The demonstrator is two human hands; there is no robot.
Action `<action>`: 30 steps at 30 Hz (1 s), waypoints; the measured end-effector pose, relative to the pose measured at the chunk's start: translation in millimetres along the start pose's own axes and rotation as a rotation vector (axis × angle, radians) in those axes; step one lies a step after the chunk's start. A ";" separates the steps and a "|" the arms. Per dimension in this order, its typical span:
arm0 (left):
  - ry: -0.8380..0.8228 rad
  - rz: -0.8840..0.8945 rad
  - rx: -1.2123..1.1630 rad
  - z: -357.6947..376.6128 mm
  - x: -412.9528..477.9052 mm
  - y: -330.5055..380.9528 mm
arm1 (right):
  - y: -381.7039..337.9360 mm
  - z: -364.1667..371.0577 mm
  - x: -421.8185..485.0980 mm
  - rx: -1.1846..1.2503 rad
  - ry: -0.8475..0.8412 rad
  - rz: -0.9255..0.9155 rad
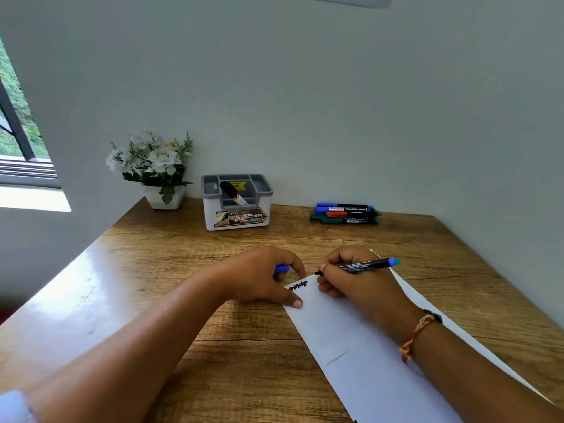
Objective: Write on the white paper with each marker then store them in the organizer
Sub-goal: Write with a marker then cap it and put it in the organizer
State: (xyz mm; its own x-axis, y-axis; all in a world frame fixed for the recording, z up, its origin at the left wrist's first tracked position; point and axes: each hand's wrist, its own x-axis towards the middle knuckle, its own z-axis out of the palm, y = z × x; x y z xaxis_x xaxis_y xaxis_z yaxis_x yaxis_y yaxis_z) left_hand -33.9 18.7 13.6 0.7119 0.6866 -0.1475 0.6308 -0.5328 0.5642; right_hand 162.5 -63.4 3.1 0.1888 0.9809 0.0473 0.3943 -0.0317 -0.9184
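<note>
A white paper point(351, 337) lies on the wooden desk, with dark scribbled writing point(298, 284) near its far corner. My right hand point(351, 282) grips an uncapped blue marker point(366, 265), its tip at the paper's far edge. My left hand point(262, 276) presses on the paper's left edge and holds the blue cap point(282, 268) between its fingers. A white and grey organizer point(236, 206) stands at the back with one black marker point(233, 193) leaning inside. Several capped markers point(345, 213), blue, red and green, lie in a pile at the back right.
A small white pot of artificial white flowers point(155, 166) stands in the back left corner beside the organizer. Walls close off the desk at the back and right. A window point(18, 132) is at the far left. A braided band circles my right wrist.
</note>
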 end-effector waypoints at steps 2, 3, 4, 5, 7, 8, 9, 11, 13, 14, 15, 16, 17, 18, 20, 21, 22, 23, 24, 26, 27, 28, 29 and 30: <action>-0.005 0.006 -0.001 0.7 0.9 -0.9 | 2.1 -0.1 -0.2 -0.060 -0.024 -0.004; -0.003 0.009 -0.006 0.7 1.3 -1.6 | 4.5 -0.2 -0.3 -0.088 -0.025 -0.011; -0.002 0.009 -0.009 0.7 1.2 -1.9 | 6.9 -0.7 -0.8 -0.118 -0.015 -0.023; 0.001 0.009 -0.010 0.9 0.9 -2.0 | 9.2 -1.2 -1.0 -0.141 -0.005 -0.037; 0.003 0.007 -0.021 1.2 0.9 -3.6 | 11.1 -1.3 -1.5 -0.139 -0.002 -0.062; 0.002 0.007 -0.029 1.5 0.9 -3.8 | 10.9 -0.8 -1.3 -0.128 -0.002 -0.067; -0.001 0.007 -0.036 1.6 1.0 -3.7 | 10.8 0.0 -0.6 -0.119 0.006 -0.065; -0.007 -0.001 -0.035 1.7 1.4 -3.6 | 10.4 1.7 1.5 -0.122 0.038 -0.050; -0.008 -0.010 -0.029 1.8 2.0 -3.7 | 11.3 3.0 2.7 -0.142 0.061 -0.030; -0.009 -0.013 -0.030 1.6 2.2 -3.8 | 11.6 3.4 3.1 -0.154 0.063 -0.026; -0.010 -0.014 -0.033 1.8 2.5 -3.5 | 12.4 3.3 3.7 -0.159 0.063 -0.023; -0.011 -0.013 -0.036 2.1 2.6 -3.5 | 13.0 3.2 4.0 -0.158 0.060 -0.024; -0.011 -0.010 -0.038 2.2 2.4 -3.5 | 13.5 3.2 4.2 -0.155 0.060 -0.025; -0.011 -0.008 -0.038 2.2 2.3 -3.5 | 13.3 3.1 3.8 -0.155 0.060 -0.026; -0.009 -0.007 -0.040 1.9 2.3 -3.6 | 13.0 3.3 3.4 -0.168 0.060 -0.036; -0.008 -0.007 -0.041 1.7 2.1 -3.8 | 12.8 3.5 3.2 -0.182 0.056 -0.048; -0.008 -0.007 -0.043 1.5 1.9 -4.0 | 12.5 3.8 2.9 -0.198 0.050 -0.062; -0.008 -0.007 -0.046 1.4 1.6 -4.1 | 12.3 4.1 2.7 -0.210 0.046 -0.071; -0.009 -0.008 -0.051 1.4 1.4 -4.1 | 12.0 4.1 2.7 -0.212 0.045 -0.069; -0.008 -0.006 -0.055 1.5 0.8 -3.9 | 12.6 3.6 3.6 -0.192 0.054 -0.041; -0.005 -0.004 -0.051 1.4 0.3 -3.5 | 13.0 3.5 4.1 -0.187 0.062 -0.030; -0.002 -0.003 -0.045 1.4 0.2 -3.0 | 13.1 3.6 4.3 -0.193 0.068 -0.029; 0.001 -0.003 -0.042 1.3 0.2 -2.7 | 13.3 3.8 4.6 -0.207 0.068 -0.037; 0.003 -0.003 -0.040 1.2 0.3 -2.3 | 13.2 4.2 4.6 -0.220 0.062 -0.045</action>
State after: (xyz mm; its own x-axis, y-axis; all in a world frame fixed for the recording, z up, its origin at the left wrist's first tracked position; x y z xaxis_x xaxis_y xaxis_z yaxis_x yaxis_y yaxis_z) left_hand -34.8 19.6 11.3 0.7090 0.6897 -0.1472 0.6200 -0.5102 0.5960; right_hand 164.8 -58.5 -10.5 0.2186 0.9688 0.1167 0.5888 -0.0356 -0.8075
